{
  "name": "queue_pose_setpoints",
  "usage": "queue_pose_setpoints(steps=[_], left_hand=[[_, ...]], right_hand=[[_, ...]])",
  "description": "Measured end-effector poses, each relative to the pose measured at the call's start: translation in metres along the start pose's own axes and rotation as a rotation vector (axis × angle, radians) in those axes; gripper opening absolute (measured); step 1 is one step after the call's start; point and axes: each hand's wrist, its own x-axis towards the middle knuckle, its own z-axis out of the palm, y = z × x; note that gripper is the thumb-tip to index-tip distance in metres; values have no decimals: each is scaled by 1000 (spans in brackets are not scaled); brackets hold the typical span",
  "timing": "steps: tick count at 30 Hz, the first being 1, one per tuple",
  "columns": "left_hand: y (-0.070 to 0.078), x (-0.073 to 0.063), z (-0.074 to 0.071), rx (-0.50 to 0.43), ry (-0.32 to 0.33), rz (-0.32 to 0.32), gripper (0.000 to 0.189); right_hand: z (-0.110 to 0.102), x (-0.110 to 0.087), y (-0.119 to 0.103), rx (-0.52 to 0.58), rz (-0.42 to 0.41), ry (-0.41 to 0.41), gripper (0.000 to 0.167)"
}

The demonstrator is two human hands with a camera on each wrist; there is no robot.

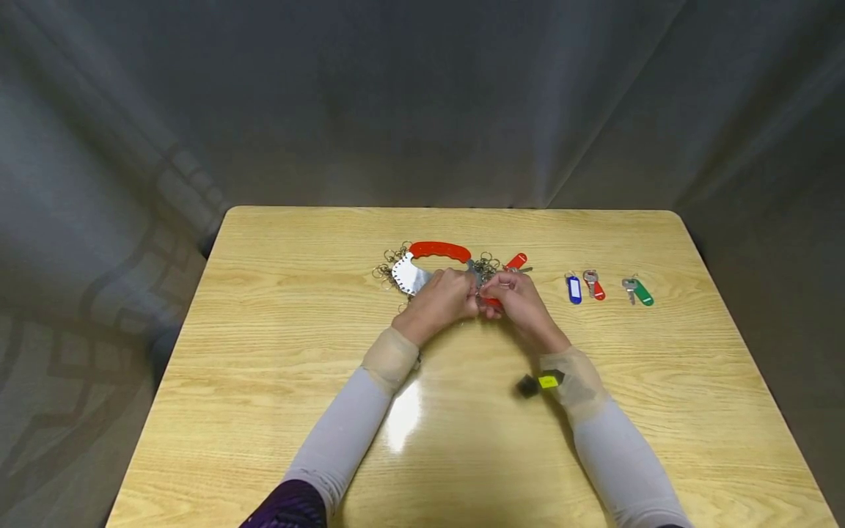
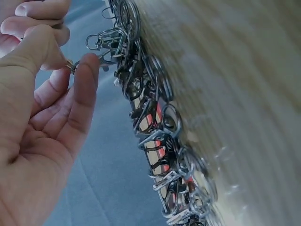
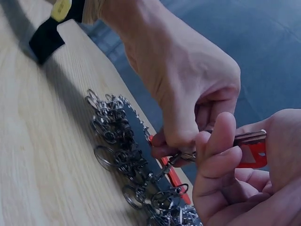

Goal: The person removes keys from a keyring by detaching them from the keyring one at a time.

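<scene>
My left hand (image 1: 442,301) pinches a small metal ring or clasp (image 3: 186,157) between thumb and finger, beside a silver plate (image 1: 408,276) with a red handle (image 1: 439,251). Many rings and clasps (image 2: 155,136) hang along the plate's edge. Close against the left hand, my right hand (image 1: 521,301) holds a key (image 3: 250,137) with a red key tag (image 3: 254,159) in its fingers. The tag's ring meets the metal piece at the left fingertips; fingers partly hide whether they are linked.
Another red tag (image 1: 517,261) with a key lies just beyond my right hand. Farther right on the wooden table (image 1: 264,330) lie a blue tag (image 1: 573,289), a red tag (image 1: 598,290) with a key, and a green tag (image 1: 643,293) with a key.
</scene>
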Motion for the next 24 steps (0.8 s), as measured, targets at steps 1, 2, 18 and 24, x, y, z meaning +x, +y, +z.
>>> queue_pose_setpoints(steps=[1, 2, 18, 24], left_hand=[[0, 0, 0, 1, -1, 2, 24], [-1, 0, -1, -5, -1, 2, 24], [-16, -3, -11, -281, -80, -144, 22], [-16, -3, -10, -266, -91, -172, 17]], right_hand=[[0, 0, 0, 12, 4, -2, 14], [1, 0, 0, 19, 8, -3, 14], [-6, 2, 9, -469, -287, -12, 7], [-5, 0, 7, -700, -463, 27, 10]])
